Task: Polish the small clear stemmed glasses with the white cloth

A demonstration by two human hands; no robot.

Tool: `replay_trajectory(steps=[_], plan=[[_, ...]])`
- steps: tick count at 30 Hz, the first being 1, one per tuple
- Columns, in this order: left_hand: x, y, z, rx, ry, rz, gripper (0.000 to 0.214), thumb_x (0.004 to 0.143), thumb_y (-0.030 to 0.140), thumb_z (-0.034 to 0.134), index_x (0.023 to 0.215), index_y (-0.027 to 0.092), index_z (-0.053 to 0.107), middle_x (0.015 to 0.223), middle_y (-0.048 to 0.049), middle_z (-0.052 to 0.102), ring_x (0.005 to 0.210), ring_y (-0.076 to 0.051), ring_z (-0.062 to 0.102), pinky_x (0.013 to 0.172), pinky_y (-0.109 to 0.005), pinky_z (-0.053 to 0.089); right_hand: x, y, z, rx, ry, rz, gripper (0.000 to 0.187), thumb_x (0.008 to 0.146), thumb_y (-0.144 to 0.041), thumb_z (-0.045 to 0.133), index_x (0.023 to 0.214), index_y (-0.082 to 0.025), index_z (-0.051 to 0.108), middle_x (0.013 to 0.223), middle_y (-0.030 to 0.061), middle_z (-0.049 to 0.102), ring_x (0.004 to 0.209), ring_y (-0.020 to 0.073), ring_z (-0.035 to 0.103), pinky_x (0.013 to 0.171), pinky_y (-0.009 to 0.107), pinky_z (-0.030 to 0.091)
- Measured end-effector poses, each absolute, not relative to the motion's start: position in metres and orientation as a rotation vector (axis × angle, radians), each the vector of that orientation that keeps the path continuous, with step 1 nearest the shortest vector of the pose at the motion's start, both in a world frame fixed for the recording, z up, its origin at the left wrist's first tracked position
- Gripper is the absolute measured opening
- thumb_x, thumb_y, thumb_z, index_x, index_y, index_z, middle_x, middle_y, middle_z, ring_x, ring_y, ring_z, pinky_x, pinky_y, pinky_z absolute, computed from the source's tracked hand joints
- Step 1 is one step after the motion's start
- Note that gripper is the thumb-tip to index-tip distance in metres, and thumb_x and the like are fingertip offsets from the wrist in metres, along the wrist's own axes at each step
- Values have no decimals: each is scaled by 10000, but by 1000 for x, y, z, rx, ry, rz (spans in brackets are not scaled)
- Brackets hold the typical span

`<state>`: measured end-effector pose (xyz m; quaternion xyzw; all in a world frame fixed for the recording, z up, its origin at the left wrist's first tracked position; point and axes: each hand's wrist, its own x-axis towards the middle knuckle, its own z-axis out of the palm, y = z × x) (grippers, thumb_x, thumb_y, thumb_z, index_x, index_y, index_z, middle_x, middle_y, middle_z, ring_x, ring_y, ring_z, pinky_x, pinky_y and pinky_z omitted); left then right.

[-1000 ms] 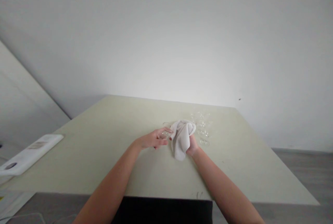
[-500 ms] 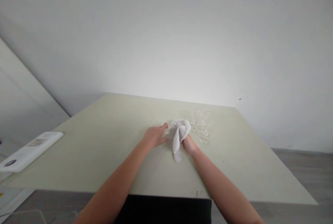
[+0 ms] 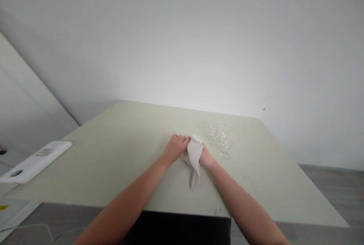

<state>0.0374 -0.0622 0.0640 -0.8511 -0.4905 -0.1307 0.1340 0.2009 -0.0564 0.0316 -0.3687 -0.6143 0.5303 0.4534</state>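
Note:
My left hand (image 3: 174,148) is curled, knuckles up, over a small clear glass (image 3: 172,136) whose faint rim barely shows past my fingers. Right beside it my right hand (image 3: 206,158) grips a white cloth (image 3: 194,155), bunched against the left hand with a tail hanging down toward me. Both hands are low over the pale green table (image 3: 113,154), near its middle. How much of the cloth is inside the glass is hidden.
Several small clear stemmed glasses (image 3: 221,138) stand just beyond and to the right of my right hand. A flat white board (image 3: 36,160) with a label lies on a surface at the left. A plain white wall rises behind the table.
Both hands have moved forward and down and drawn together. The left hand turned palm down over the glass, and the cloth went from a loose bundle to a tight bunch with a hanging tail.

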Motion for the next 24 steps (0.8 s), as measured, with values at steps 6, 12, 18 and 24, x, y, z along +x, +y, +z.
replay_trajectory(steps=[6,12,18,24], plan=[[34,-49,51,-2589,-1700,-554,193,883,158,536,839,193,721,818,-78,741,819,-232,681,782,-332,493,207,-61,39,-1087,-2029,684,562,641,-335,786,1167,-207,632,1109,100,661,1008,269,630,928,421,488],[33,-56,54,-2526,-1458,-704,196,900,219,552,1020,170,698,1001,-127,719,985,-274,643,927,-413,460,204,-61,35,-1019,-1403,1613,536,789,-641,574,962,-143,671,841,94,716,792,236,665,734,348,524],[29,-47,40,-2631,-1468,-493,169,874,122,534,787,144,677,788,-110,691,785,-244,640,864,-399,468,207,-68,43,-1247,-1970,814,467,618,-366,809,1019,-167,676,1064,125,700,951,279,642,855,390,491],[24,-42,38,-2579,-1328,-814,182,884,135,533,1004,143,670,1015,-114,687,975,-245,618,948,-407,460,201,-70,40,-1032,-1616,1467,487,792,-553,626,1065,-153,669,918,93,726,855,246,675,793,368,528]])
